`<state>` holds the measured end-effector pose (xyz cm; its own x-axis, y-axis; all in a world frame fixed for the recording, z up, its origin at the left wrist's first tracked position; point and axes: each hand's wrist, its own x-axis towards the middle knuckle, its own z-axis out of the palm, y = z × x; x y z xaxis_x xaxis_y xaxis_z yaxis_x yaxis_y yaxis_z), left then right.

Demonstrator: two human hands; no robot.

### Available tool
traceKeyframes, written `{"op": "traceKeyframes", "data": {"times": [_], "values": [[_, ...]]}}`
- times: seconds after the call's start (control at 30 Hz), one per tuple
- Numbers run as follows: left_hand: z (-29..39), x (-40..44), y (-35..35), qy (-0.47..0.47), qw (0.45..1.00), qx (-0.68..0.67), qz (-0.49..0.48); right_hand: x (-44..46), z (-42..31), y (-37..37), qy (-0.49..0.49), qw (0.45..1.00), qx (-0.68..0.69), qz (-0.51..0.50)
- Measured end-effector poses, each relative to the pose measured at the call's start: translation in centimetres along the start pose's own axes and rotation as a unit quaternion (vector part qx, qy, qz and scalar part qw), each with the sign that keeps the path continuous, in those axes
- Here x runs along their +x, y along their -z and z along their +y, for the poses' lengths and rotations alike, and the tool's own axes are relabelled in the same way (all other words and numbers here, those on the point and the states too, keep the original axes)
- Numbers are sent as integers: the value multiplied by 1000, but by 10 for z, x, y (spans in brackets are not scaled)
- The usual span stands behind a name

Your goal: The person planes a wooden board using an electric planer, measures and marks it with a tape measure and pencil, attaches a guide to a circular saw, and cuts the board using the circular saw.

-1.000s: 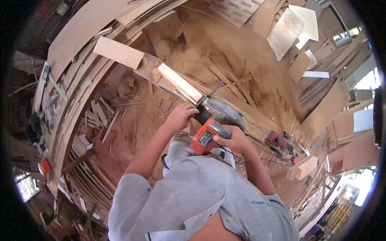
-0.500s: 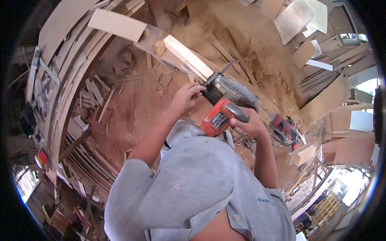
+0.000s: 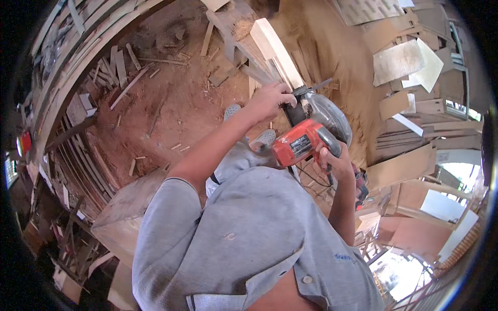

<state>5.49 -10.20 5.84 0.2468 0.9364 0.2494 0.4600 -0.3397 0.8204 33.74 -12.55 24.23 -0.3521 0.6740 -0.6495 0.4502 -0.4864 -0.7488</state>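
Note:
A red circular saw (image 3: 303,142) with a black handle and a clear-grey blade guard sits across a pale wooden beam (image 3: 280,54). My right hand (image 3: 337,159) is wrapped around the saw's rear handle. At the front of the saw, my left hand (image 3: 272,101) has its fingers curled down on the edge of the base plate, close to the beam's side. The fingertips are partly hidden there. The blade and the part of the beam beneath the saw are out of sight.
Sawdust and offcuts (image 3: 122,67) cover the floor at left. A second red power tool (image 3: 360,186) lies just right of my right forearm. Long boards (image 3: 78,150) are stacked at left. Panels and sheets (image 3: 399,62) lie at right. My sandalled foot (image 3: 265,137) is below the saw.
The view has swung, so the saw, beam and both hands appear farther right. Both hands stay on the saw, which shows little clear movement along the beam.

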Motion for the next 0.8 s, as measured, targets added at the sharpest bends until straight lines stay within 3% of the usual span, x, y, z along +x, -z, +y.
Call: {"op": "traceKeyframes", "data": {"times": [0.13,0.23,0.33,0.43,0.8], "values": [[4,-4,4,-19,1000,17,8,-2,-3,-6,9,1000,-1,3],[24,-9,-12,58,987,-51,139,1,8,-3,28,1000,12,-2],[58,-23,-11,160,968,-26,192,3,6,-5,54,999,2,-4],[42,-26,-41,152,957,28,245,0,-2,-6,24,1000,2,-11],[54,-19,-40,133,946,158,251,5,12,-3,46,999,20,-9]]}}
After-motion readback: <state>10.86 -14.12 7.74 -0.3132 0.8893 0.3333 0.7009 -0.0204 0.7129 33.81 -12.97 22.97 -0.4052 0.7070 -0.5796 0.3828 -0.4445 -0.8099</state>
